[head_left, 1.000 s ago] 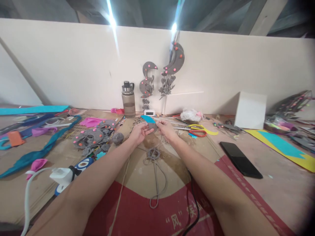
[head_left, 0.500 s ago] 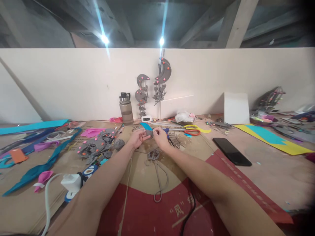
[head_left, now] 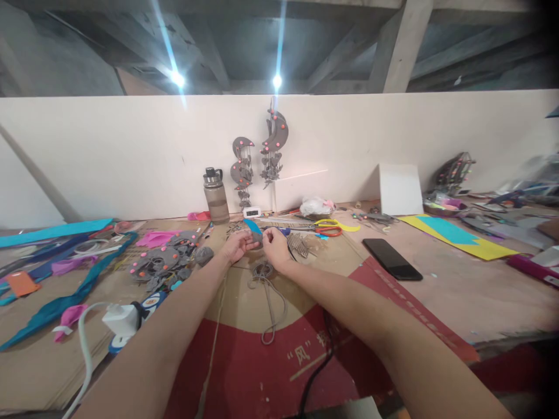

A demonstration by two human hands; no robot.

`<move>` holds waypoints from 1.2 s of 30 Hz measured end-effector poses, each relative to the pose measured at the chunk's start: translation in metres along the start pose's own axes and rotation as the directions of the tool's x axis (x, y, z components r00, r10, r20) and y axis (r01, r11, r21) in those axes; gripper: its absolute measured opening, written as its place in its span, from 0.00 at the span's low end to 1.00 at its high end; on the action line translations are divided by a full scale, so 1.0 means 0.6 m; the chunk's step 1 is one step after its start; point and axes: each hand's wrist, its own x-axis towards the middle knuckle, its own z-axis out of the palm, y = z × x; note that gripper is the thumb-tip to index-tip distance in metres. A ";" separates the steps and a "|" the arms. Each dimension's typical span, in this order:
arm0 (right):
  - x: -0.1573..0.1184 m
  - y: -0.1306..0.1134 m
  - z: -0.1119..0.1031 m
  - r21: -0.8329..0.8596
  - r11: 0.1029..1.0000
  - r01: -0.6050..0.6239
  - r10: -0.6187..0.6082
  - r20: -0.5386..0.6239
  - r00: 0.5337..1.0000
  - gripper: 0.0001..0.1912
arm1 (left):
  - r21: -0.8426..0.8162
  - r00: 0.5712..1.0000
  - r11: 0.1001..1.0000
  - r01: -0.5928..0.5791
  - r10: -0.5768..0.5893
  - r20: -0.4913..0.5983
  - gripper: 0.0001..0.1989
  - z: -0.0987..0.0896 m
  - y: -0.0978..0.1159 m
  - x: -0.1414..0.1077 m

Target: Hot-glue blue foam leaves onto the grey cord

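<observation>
My left hand (head_left: 238, 247) has its fingers closed on a small grey felt piece (head_left: 255, 240), palm partly turned up. My right hand (head_left: 276, 249) is close beside it, thumb and fingertips pinched at the right edge of the grey piece; whether thread or cord is between them is too small to see. A bright blue curved strip (head_left: 252, 227) stands out just behind the fingers. Below both hands, a loose grey cord (head_left: 267, 334) lies in loops on the cardboard, its bundled part (head_left: 262, 270) near my right wrist.
Grey felt shapes with pink and orange dots (head_left: 161, 259) lie at left, by a grey ball (head_left: 203, 255). Behind stand a water bottle (head_left: 216, 201) and small white clock (head_left: 252, 213). Scissors (head_left: 329, 228) and a phone (head_left: 392, 259) lie right. A white charger (head_left: 120, 320) sits near my left forearm.
The view has turned a little to the right, so things appear shifted left. My hands remain together at the grey felt piece, with only slight finger movement.
</observation>
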 end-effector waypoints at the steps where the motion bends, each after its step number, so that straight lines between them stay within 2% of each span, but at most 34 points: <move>1: 0.001 -0.002 -0.005 0.002 1.000 0.004 -0.004 0.008 1.000 0.04 | 0.004 1.000 1.000 -0.001 0.001 0.002 0.05 0.003 0.002 -0.001; 7: 0.001 -0.010 -0.039 0.037 0.999 0.000 -0.002 0.036 0.999 0.05 | 0.025 0.998 0.999 -0.044 0.043 0.043 0.04 0.030 0.007 -0.010; 12: -0.013 0.000 -0.054 0.079 0.995 -0.060 0.058 0.026 0.998 0.07 | 0.029 0.998 0.998 -0.056 0.056 0.020 0.04 0.049 -0.014 -0.023; 17: -0.016 0.009 -0.056 0.101 0.990 -0.099 0.092 0.073 0.993 0.08 | 0.003 0.998 0.999 -0.051 0.051 -0.027 0.04 0.049 -0.030 -0.027; 36: -0.010 0.011 -0.060 0.103 0.986 -0.130 0.121 0.091 0.988 0.09 | 0.015 0.998 1.000 -0.025 0.026 -0.055 0.02 0.058 -0.023 -0.026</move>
